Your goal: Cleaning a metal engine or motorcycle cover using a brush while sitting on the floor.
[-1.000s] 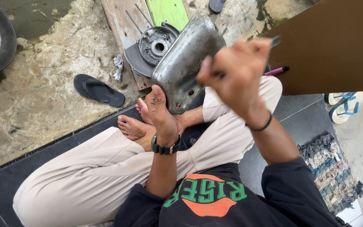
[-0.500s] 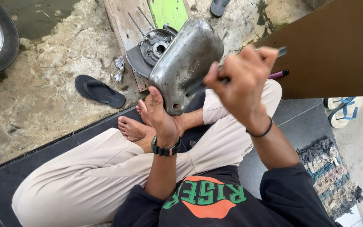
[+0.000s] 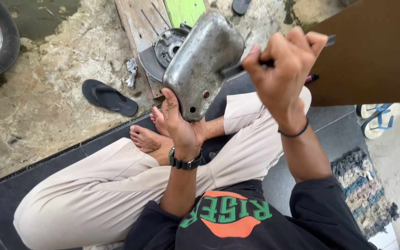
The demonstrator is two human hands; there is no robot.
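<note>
I sit cross-legged on the dark floor, my left hand (image 3: 181,127) gripping the lower edge of a dull grey metal cover (image 3: 202,62), held up over my feet. My right hand (image 3: 281,69) is clenched around a dark-handled tool (image 3: 237,69) touching the cover's right side. Behind the cover lie a round metal hub (image 3: 167,46) on a wooden plank (image 3: 135,28), a crumpled rag (image 3: 131,72) and a black sandal (image 3: 109,97).

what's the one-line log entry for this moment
left hand holds metal cover | right hand grips tool against it | seated cross-legged
</note>
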